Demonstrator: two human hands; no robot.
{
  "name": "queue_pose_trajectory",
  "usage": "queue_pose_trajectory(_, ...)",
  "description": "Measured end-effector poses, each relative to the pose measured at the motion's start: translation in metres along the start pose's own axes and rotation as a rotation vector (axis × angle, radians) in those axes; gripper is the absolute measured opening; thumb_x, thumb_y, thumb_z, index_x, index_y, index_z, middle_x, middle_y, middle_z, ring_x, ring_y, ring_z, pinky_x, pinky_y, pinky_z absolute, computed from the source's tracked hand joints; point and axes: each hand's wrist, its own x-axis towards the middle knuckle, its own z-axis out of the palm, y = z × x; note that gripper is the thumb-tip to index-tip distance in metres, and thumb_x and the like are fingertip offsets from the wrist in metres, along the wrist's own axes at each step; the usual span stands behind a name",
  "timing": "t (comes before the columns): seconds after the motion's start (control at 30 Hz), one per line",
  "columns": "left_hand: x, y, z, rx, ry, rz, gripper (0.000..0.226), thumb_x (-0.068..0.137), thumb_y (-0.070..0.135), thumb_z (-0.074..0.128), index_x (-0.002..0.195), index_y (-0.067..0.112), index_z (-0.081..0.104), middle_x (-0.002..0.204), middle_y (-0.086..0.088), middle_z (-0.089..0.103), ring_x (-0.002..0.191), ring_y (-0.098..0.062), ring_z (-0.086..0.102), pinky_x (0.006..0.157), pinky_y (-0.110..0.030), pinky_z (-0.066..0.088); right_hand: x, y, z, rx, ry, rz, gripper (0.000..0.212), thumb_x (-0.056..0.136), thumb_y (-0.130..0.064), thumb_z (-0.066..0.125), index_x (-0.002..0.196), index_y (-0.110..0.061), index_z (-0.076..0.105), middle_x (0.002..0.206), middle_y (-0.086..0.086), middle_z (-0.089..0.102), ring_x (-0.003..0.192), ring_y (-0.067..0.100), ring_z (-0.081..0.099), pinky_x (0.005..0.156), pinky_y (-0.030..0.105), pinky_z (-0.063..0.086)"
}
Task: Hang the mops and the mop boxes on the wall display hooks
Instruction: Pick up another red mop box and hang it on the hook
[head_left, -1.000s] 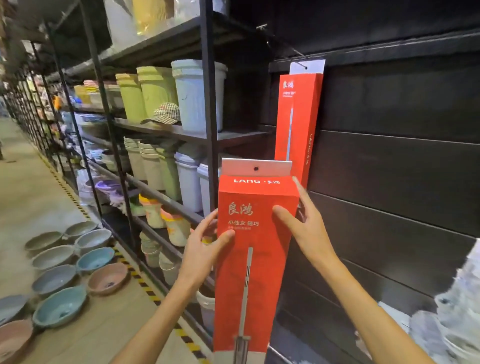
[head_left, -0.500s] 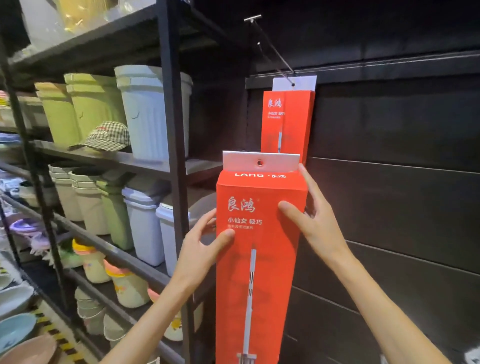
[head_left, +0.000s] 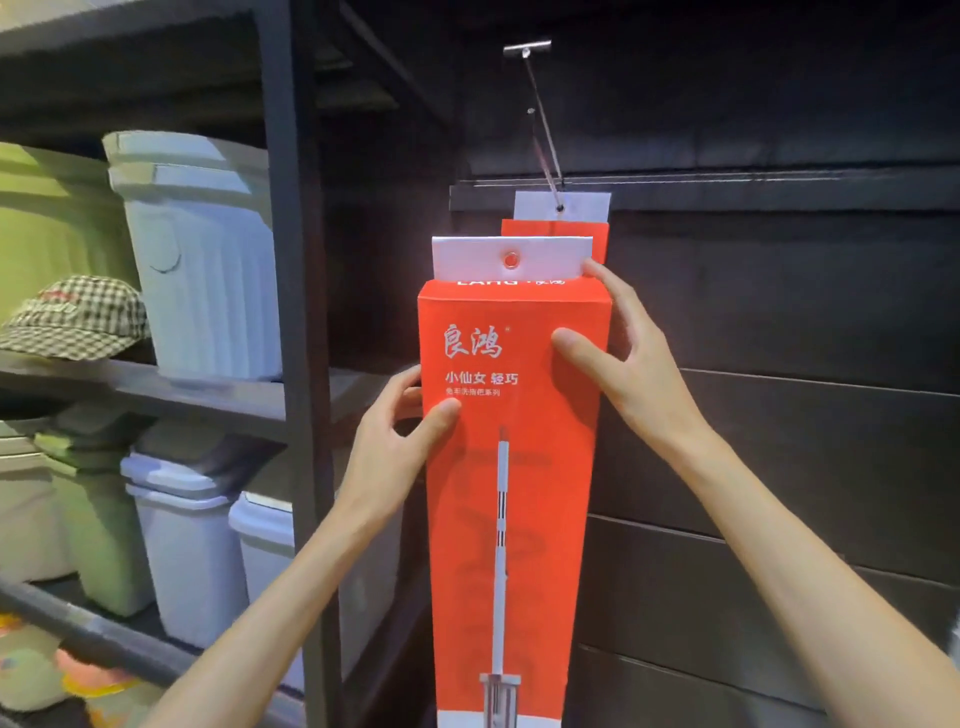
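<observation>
Two bare hands hold a tall red cardboard mop box (head_left: 511, 467) upright in front of a dark, horizontally slatted wall (head_left: 779, 441). The left hand (head_left: 387, 441) grips the box's left edge, thumb pressed flat on the printed front and fingers curled round behind. The right hand (head_left: 631, 364) grips the upper right edge, thumb on the front and index finger reaching up to the corner of the box's white hanging tab (head_left: 511, 258), which has a small round hole in its middle. The box is smooth and glossy, narrow and rectangular, printed with white characters and a picture of a slim white mop handle. It is not on a hook; it sits lower than and in front of a second red mop box (head_left: 556, 234), which hangs by its own white tab from a thin metal display hook (head_left: 540, 119) slanting out from the wall. That hanging box is mostly hidden behind the held one. To the left stands a black metal shelving unit (head_left: 296, 312), its upright post close beside the left hand. Its shelves carry ribbed white plastic bins (head_left: 192, 260), pale green bins (head_left: 47, 223), lidded white bins (head_left: 182, 545) lower down, and a checked fabric cap (head_left: 78, 317).
</observation>
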Motion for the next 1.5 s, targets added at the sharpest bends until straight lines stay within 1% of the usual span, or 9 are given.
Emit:
queue_pose_trajectory(0.13,0.029,0.008,-0.010,-0.036,-0.029,0.046,0.062,0.084,0.069,0.068,0.135,0.036,0.060,0.128,0.012,0.072,0.123,-0.010,0.067,0.108,-0.049,0.052,0.027,-0.015,0.001,-0.032,0.026,-0.032,0.087,0.087,-0.054,0.076,0.162,-0.036,0.036,0.150,-0.030,0.051,0.137,-0.010,0.051,0.102,0.008,0.045)
queue_pose_trajectory(0.33,0.056,0.029,-0.020,-0.056,-0.059,0.175,0.066,0.082,0.067,0.066,0.136,0.029,0.059,0.129,0.012,0.071,0.122,-0.008,0.066,0.106,-0.040,0.053,0.042,-0.040,-0.004,-0.060,0.069,-0.109,0.084,0.090,-0.044,0.073,0.164,-0.031,0.034,0.142,-0.036,0.054,0.131,-0.013,0.055,0.098,0.007,0.047)
queue_pose_trajectory(0.5,0.076,0.040,-0.020,-0.053,-0.069,0.238,0.061,0.084,0.064,0.065,0.134,0.029,0.060,0.125,0.012,0.073,0.119,-0.008,0.068,0.105,-0.043,0.055,0.057,-0.051,-0.012,-0.137,0.099,-0.152,0.092,0.086,-0.059,0.070,0.165,-0.029,0.033,0.153,-0.030,0.049,0.139,-0.012,0.048,0.113,0.017,0.043)
queue_pose_trajectory(0.63,0.093,0.042,-0.017,-0.076,-0.076,0.246,0.066,0.083,0.071,0.068,0.133,0.029,0.059,0.128,0.010,0.071,0.121,-0.013,0.067,0.105,-0.049,0.055,0.072,-0.054,-0.016,-0.155,0.114,-0.165,0.085,0.092,-0.045,0.070,0.165,-0.021,0.034,0.153,-0.024,0.047,0.132,-0.020,0.049,0.100,0.004,0.042)
queue_pose_trajectory(0.83,0.115,0.047,-0.012,-0.110,-0.078,0.256,0.084,0.073,0.087,0.063,0.133,0.030,0.058,0.129,0.009,0.071,0.121,-0.014,0.068,0.102,-0.050,0.057,0.093,-0.058,-0.024,-0.218,0.125,-0.175,0.092,0.087,-0.063,0.069,0.164,-0.028,0.035,0.160,-0.014,0.048,0.143,-0.003,0.049,0.121,0.036,0.043)
queue_pose_trajectory(1.1,0.129,0.031,-0.005,-0.118,-0.095,0.236,0.082,0.073,0.087,0.063,0.132,0.030,0.061,0.129,0.011,0.070,0.120,-0.013,0.069,0.103,-0.048,0.057,0.102,-0.038,-0.025,-0.238,0.125,-0.129,0.090,0.085,-0.068,0.069,0.162,-0.033,0.038,0.159,-0.021,0.045,0.143,-0.004,0.048,0.122,0.041,0.042)
queue_pose_trajectory(1.17,0.131,0.026,-0.002,-0.117,-0.097,0.220,0.084,0.072,0.089,0.062,0.132,0.030,0.061,0.128,0.011,0.071,0.118,-0.012,0.069,0.102,-0.047,0.058,0.104,-0.031,-0.024,-0.220,0.123,-0.107,0.089,0.085,-0.067,0.069,0.161,-0.033,0.039,0.158,-0.022,0.047,0.142,-0.004,0.049,0.120,0.039,0.044)
queue_pose_trajectory(1.33,0.142,0.014,0.009,-0.117,-0.098,0.182,0.083,0.072,0.090,0.061,0.132,0.033,0.061,0.128,0.013,0.071,0.117,-0.009,0.069,0.100,-0.044,0.059,0.113,-0.008,-0.026,-0.184,0.119,-0.076,0.083,0.091,-0.055,0.069,0.163,-0.029,0.037,0.150,-0.031,0.048,0.136,-0.012,0.051,0.109,0.018,0.047)
queue_pose_trajectory(1.5,0.159,-0.002,0.021,-0.127,-0.111,0.129,0.079,0.073,0.088,0.063,0.133,0.036,0.061,0.125,0.009,0.072,0.115,-0.010,0.071,0.099,-0.046,0.060,0.125,0.014,-0.028,-0.211,0.115,-0.056,0.095,0.084,-0.068,0.067,0.165,-0.030,0.033,0.161,-0.026,0.037,0.140,-0.013,0.045,0.110,0.016,0.043)
